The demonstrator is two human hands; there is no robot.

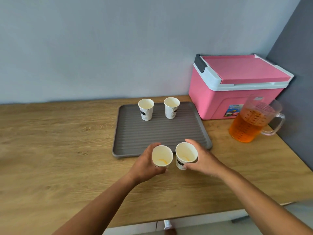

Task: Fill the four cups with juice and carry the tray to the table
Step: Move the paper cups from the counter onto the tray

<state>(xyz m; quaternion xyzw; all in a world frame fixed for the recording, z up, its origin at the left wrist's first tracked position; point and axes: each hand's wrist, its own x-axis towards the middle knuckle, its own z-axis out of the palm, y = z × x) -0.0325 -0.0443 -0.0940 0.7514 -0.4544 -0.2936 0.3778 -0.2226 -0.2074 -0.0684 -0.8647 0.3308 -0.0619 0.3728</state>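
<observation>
Left hand (146,164) is wrapped round a paper cup (162,156), right hand (202,160) round a second paper cup (186,154). Both are held side by side, nearly touching, at the near edge of the grey ribbed tray (160,133); can't tell if the bases sit on the wooden counter (50,141) or are lifted, since the palms hide them. Each shows only a thin orange smear inside at the bottom. Two more paper cups, far-left cup (146,109) & far-right cup (171,107), stand upright at the tray's back edge; the insides look pale, contents not clear. Clear pitcher (250,122) w/ orange juice stands to the right, just in front of a pink cooler box (237,85), lid shut. Label on the cooler is partly hidden by the pitcher, unreadable.
</observation>
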